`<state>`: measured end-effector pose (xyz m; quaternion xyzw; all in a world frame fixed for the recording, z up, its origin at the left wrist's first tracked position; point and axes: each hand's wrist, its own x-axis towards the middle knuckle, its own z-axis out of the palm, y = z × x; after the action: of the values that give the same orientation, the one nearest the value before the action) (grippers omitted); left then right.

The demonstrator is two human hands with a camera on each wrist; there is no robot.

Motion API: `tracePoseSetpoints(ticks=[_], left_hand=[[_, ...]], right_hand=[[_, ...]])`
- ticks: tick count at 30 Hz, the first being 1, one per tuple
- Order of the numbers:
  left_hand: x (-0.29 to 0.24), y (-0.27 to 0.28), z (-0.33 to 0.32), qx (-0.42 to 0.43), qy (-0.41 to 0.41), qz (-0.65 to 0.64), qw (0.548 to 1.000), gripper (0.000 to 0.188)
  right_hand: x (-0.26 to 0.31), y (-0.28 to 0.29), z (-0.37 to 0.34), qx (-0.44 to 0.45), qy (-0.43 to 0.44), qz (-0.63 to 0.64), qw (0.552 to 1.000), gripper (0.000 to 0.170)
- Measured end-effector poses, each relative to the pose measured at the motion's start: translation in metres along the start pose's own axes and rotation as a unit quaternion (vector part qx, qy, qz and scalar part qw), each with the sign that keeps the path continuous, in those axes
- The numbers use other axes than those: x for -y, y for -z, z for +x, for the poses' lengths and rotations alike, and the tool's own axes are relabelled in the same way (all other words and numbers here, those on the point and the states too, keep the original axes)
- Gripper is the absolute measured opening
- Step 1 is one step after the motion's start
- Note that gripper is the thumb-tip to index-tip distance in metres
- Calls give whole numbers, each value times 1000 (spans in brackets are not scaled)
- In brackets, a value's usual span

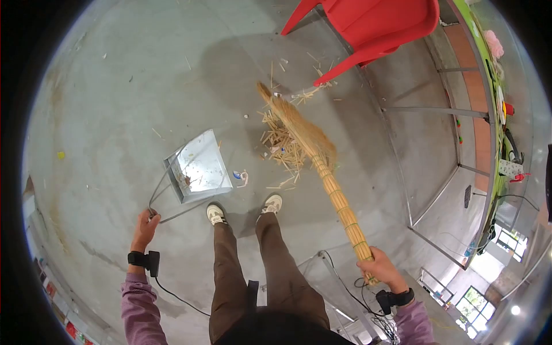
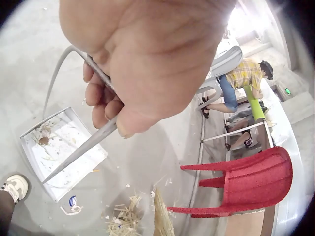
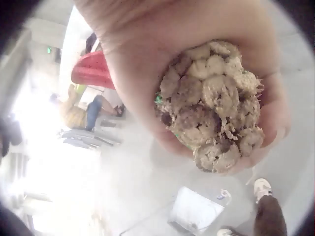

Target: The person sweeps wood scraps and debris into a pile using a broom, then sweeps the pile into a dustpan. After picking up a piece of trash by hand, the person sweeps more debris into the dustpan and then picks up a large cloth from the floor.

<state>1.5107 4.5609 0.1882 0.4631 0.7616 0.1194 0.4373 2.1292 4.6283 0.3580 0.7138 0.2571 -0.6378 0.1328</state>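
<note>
My right hand [image 1: 380, 267] grips a straw broom [image 1: 336, 195] near the end of its bound handle. In the right wrist view the cut stalk ends of the broom [image 3: 211, 105] fill the curled right hand [image 3: 147, 64]. The broom's bristles lie over a pile of wood slivers [image 1: 282, 144] on the floor. My left hand [image 1: 146, 225] holds the thin metal handle [image 1: 158, 187] of a dustpan, and its fingers wrap the bar in the left wrist view. The metal dustpan [image 1: 201, 164] sits on the floor with some dirt in its back corner.
A crumpled wrapper [image 1: 241, 177] lies between dustpan and pile. More slivers lie near the red chair [image 1: 374, 29]. A metal-framed table [image 1: 437, 109] runs along the right. My shoes [image 1: 270, 204] are just below the pile. Another person [image 2: 241, 81] sits beyond the chair.
</note>
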Motion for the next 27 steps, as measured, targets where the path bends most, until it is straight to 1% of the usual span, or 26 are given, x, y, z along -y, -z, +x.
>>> tracePoseSetpoints(ticks=[2,5,6,8,11,15,17,18,21,24,25,27], left_hand=[[1,-1,-1,-2,0,-1,1000,19],[-22,2,-3,-16,3,2,1000,18],[-24,4,-4,-17,6,6,1000,17],[-13,4,-2,-23,-3,2,1000,17],[-7,2,0,-15,0,-12,1000,16],[2,1,1,-18,-16,-7,1000,14],[1,1,2,-11,-21,-13,1000,14],[-1,2,2,-8,-22,-16,1000,13],[-7,3,3,1,5,-26,1000,12],[1,0,2,-13,-3,-15,1000,10],[1,0,4,-3,4,-15,1000,9],[3,3,4,20,19,-13,1000,9]], right_hand=[[7,3,4,41,-15,29,999,28],[30,0,10,-5,57,-73,996,25],[37,0,14,-7,69,-89,994,26],[53,2,24,-16,92,-117,989,26],[79,7,51,-58,156,-154,974,26],[123,26,122,-103,207,-162,959,26],[150,36,158,-107,202,-146,963,31],[159,41,183,-121,211,-147,959,30],[195,50,232,-154,255,-173,939,29],[220,56,288,-75,223,-50,971,27],[225,49,304,-21,201,-14,979,26],[227,26,329,87,155,59,982,25]])
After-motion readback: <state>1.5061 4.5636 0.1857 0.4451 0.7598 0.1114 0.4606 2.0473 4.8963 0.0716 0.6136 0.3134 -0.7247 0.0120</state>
